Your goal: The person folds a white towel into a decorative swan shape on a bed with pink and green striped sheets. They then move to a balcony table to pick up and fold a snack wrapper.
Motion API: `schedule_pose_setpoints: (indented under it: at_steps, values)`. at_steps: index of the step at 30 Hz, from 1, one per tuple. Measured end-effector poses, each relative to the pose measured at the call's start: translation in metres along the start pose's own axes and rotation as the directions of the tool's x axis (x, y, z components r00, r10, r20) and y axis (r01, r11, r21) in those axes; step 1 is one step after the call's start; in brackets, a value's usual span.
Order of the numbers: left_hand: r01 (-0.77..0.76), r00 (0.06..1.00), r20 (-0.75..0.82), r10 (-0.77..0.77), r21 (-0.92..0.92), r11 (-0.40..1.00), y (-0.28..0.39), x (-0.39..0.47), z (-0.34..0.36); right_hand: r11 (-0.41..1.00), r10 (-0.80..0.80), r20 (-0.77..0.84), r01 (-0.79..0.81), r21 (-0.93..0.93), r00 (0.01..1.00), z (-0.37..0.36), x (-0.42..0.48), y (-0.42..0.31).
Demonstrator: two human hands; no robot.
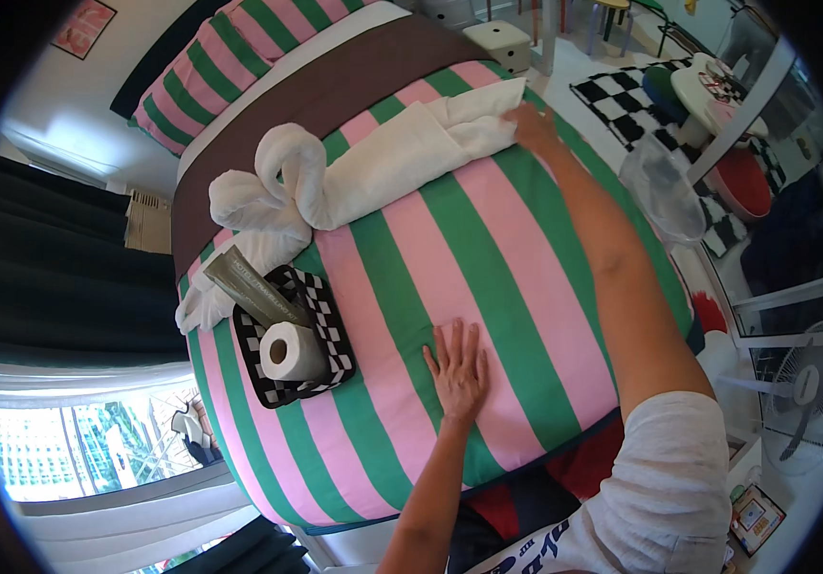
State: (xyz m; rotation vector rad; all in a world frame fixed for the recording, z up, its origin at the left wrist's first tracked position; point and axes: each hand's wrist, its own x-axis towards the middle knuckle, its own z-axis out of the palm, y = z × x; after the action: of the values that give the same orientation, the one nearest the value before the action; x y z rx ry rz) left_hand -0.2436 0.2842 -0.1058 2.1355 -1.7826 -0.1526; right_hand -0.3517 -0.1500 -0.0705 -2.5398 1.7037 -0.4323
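My left hand (460, 373) lies flat, fingers apart, on the pink and green striped bedspread (411, 247). My right hand (534, 129) reaches across the bed and touches the tail end of a white towel folded into a swan (397, 161); whether its fingers grip the cloth is unclear. A second towel swan (253, 208) stands head to head with the first. Beside it, a black-and-white checkered basket (325, 316) holds a toilet paper roll (293, 351) and a greenish printed packet (253, 287).
Striped pillows (203, 79) and a brown bed runner (296, 86) are at the bed's head. Dark curtains (60, 265) hang at the left. A standing fan (806, 387), a clear plastic bag (659, 190) and a small table (712, 93) on a checkered rug are at the right.
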Motion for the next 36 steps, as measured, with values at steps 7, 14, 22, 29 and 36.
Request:
schedule_pose_setpoints:
  at_steps: [7,14,22,29,36]
  values:
    - [0.041,0.999,0.035,-0.040,-0.039,0.998,-0.008,0.000,0.003,0.910,-0.414,0.070,0.414,0.008,0.908,0.004,0.087,-0.041]
    - [0.045,0.997,0.067,-0.040,-0.069,0.997,-0.013,0.004,0.014,0.923,-0.210,0.391,0.313,-0.222,0.896,0.020,0.132,-0.043]
    - [0.079,0.993,0.094,-0.068,-0.114,0.990,-0.021,0.001,0.022,0.902,-0.368,0.354,0.422,-0.089,0.860,0.015,0.135,-0.054]
    - [0.057,0.995,0.093,-0.047,-0.113,0.992,-0.022,0.002,0.027,0.740,-0.651,-0.090,0.604,-0.296,0.754,0.040,0.093,-0.013]
    - [0.072,0.993,0.105,-0.062,-0.092,0.993,-0.024,-0.003,0.025,0.918,-0.295,0.281,0.353,-0.182,0.913,0.008,0.101,0.006]
